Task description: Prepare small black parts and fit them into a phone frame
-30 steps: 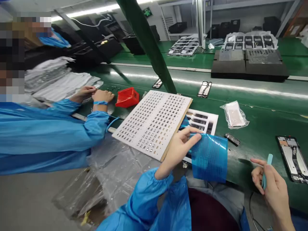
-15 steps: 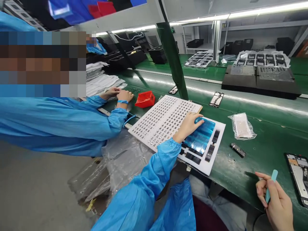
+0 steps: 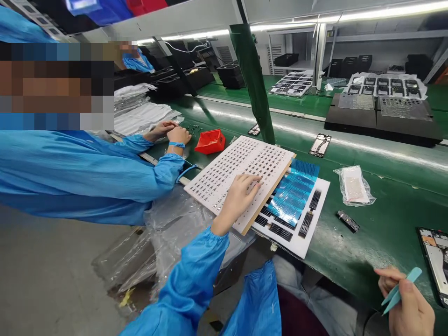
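My left hand rests with its fingers on a white perforated board set with rows of small dark parts, on a wooden backing. The board's lower edge overlaps a white foam tray holding black strips. A blue-green film sheet lies on that tray, partly under the board's edge. At the bottom right, my right hand pinches light-blue tweezers, close to a phone frame.
A co-worker in a blue gown has both hands on the green bench near a red bin. Also there are a bagged white item, a small black part, and a phone frame. Transparent plastic sheeting hangs off the near edge.
My left hand has let go of the blue film, which now lies on the tray, and moved onto the board. The board overlaps the tray again. The tweezers have turned in my right hand.
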`<state>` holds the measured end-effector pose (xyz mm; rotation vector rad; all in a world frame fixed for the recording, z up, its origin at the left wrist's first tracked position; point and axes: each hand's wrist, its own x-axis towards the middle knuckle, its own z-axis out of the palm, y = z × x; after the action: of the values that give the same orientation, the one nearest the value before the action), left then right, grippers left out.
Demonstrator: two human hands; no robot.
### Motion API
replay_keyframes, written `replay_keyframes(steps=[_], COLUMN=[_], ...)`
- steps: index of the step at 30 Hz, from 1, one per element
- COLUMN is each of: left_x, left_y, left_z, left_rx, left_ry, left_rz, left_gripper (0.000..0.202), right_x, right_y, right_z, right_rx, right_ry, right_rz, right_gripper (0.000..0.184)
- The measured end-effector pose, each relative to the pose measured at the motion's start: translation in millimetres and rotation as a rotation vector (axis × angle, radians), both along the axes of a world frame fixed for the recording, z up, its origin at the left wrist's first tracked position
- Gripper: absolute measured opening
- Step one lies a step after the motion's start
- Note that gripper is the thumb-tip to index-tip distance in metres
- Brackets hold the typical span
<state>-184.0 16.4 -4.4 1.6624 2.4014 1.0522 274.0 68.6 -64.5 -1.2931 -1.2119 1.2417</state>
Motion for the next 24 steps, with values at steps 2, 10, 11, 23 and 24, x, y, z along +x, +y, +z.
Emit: replay_keyframes(steps=[2,10,11,23,24], left_x=[3,1,1,29,32], left_y=[-16,-51,-53,-65,-65], left_z=[-6.8,-24.6,-25.9,-29.3,-29.0], left_rx=[0.000,0.011,0.006,0.035,0.039], left_ry=[0.015,0.034,0.030,0.022,0.026], left_rz=[-0.007,-0.033,-0.046,-0.025,-0.018], left_gripper=[0.030,0.025,0.024,0.032,0.033], right_x=[1,-48,-63,-270,-281], right_y=[-4,14,17,42,42], right_z=[5.9,39.9,44.5,76.9,75.7], right_rx=[-0.057,-0.244,-0.261,-0.255,-0.210], right_ry=[-0.027,0.010,0.043,0.011,0.001], right_rz=[0.028,0.285,0.280,0.595,0.599], right_gripper=[0.045,0.047,0.045,0.046,0.046])
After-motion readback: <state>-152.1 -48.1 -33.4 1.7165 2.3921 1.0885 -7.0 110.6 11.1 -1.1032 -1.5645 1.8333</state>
